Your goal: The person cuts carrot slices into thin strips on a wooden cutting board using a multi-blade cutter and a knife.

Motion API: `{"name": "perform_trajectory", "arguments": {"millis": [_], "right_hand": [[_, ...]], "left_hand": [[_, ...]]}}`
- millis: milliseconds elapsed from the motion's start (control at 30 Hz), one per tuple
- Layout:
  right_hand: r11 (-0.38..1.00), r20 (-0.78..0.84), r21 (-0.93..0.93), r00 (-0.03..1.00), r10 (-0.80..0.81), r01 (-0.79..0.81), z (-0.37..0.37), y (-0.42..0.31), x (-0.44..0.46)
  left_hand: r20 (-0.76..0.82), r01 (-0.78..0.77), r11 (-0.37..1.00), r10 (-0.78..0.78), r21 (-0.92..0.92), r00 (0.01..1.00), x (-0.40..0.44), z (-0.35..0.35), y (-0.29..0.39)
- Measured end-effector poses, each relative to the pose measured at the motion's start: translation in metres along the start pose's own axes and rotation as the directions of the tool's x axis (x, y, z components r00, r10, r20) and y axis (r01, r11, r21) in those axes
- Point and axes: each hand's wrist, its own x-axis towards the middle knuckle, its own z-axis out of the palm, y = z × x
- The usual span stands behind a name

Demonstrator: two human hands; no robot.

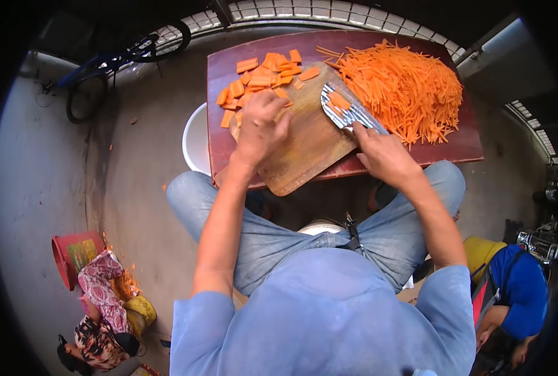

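Note:
My right hand (385,150) is closed round the handle end of a broad, shiny knife (360,118). Cut carrot pieces (338,100) lie on its blade, which rests over the right side of a worn wooden cutting board (313,135). My left hand (263,125) is over the board's left edge, beside a heap of thick carrot slices (263,74). Its fingers are bent with the thumb apart, and no piece shows in its grip; the fingertips are partly hidden. A large mound of carrot shreds (404,91) spreads to the right of the knife.
The board overhangs the near edge of a dark red table (460,147), close to my knees. A white basin (197,139) stands left of it. One person (103,313) sits behind left near a red bucket (72,257); another person (520,291) is behind right. A bicycle (125,59) leans far left.

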Motion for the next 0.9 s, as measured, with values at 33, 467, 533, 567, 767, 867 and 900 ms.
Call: {"name": "perform_trajectory", "arguments": {"millis": [33, 467, 533, 567, 767, 867, 900], "right_hand": [[1.0, -0.003, 0.004, 1.0, 0.025, -0.025, 0.005, 0.001, 0.002], [1.0, -0.324, 0.007, 0.946, -0.009, 0.012, 0.006, -0.005, -0.019], [1.0, -0.363, 0.013, 0.931, 0.027, -0.024, -0.003, -0.001, -0.02], [1.0, -0.427, -0.013, 0.904, 0.02, -0.028, -0.006, 0.002, -0.02], [0.998, -0.453, -0.027, 0.89, 0.042, -0.061, -0.012, 0.013, -0.03], [0.995, -0.443, 0.007, 0.892, 0.09, -0.097, -0.012, 0.015, -0.032], [0.995, -0.442, 0.021, 0.892, 0.096, -0.097, -0.011, 0.017, -0.033]], "left_hand": [[0.02, -0.07, 0.997, 0.071, -0.018, 0.997, 0.002, 0.012, -0.001], [0.337, -0.382, 0.921, 0.338, 0.073, 0.879, 0.096, 0.096, 0.022], [0.35, -0.349, 0.929, 0.287, 0.125, 0.892, 0.112, 0.096, 0.029], [0.328, -0.366, 0.924, 0.314, 0.11, 0.891, 0.121, 0.096, 0.032], [0.367, -0.528, 0.828, 0.439, 0.19, 0.82, 0.176, 0.126, 0.056], [0.298, -0.538, 0.825, 0.477, 0.172, 0.827, 0.187, 0.143, 0.065], [0.245, -0.509, 0.85, 0.469, 0.137, 0.849, 0.188, 0.147, 0.066]]}}
